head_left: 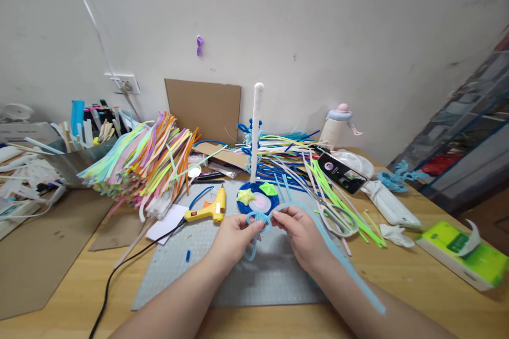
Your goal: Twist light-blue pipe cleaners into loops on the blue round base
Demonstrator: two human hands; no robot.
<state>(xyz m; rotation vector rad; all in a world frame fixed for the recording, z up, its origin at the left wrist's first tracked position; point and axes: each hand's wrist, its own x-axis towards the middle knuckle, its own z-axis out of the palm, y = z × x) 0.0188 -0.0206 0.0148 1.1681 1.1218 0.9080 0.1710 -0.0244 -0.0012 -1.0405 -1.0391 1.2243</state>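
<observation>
1. Hands near centre above grey cutting mat (pixel 191 265): left hand (pixel 234 234) and right hand (pixel 299 233), fingertips pinched tight on light blue pipe cleaner (pixel 369 294)
2. Small loops already bent between hands; long tail trailing near right, unshaped
3. Just beyond, blue base (pixel 257 202) with white post; glue gun (pixel 207 213) left

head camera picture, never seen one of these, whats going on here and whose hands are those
This is a single picture from a camera worn on a person's head, looking forward and down. The two bare arms coming in from the bottom are therefore that person's own; there is no machine. The left hand and the right hand both pinch a light blue pipe cleaner, bent into loops between them, with its long tail trailing to the right. They work over a grey cutting mat on a wooden table. Just behind the hands stands a blue round base with a white post. Nearby lie a yellow glue gun, a pile of coloured pipe cleaners, scissors and a phone.
</observation>
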